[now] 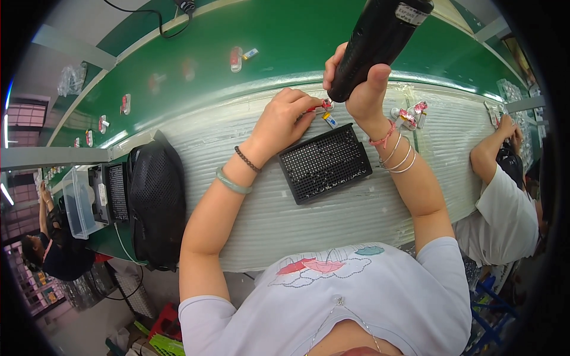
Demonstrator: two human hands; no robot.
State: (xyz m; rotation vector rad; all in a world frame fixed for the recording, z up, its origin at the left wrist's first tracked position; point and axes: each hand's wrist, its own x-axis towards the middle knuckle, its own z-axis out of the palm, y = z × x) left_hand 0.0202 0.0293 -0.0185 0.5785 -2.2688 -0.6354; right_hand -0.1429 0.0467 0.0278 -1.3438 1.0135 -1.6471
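My right hand [363,98] is wrapped round a thick black electric screwdriver [380,50], whose lower end points down at a small red part [325,104]. Pinched in the fingers of my left hand [287,115], that red part lies low over the table, and a small battery with a yellow end [329,120] hangs beside it. Whether the screwdriver's tip touches the part I cannot tell. Just nearer to me rests a black perforated tray [323,163] with small shiny bits, apparently screws, along its near side. Several red-and-white parts [409,115] lie right of my right wrist.
A green belt [202,35] runs across the far side, carrying red parts such as one with a battery [236,59]. A black mesh bag [155,202] and a clear plastic bin [83,204] stand at the left. Another person's hand [506,126] works at the right.
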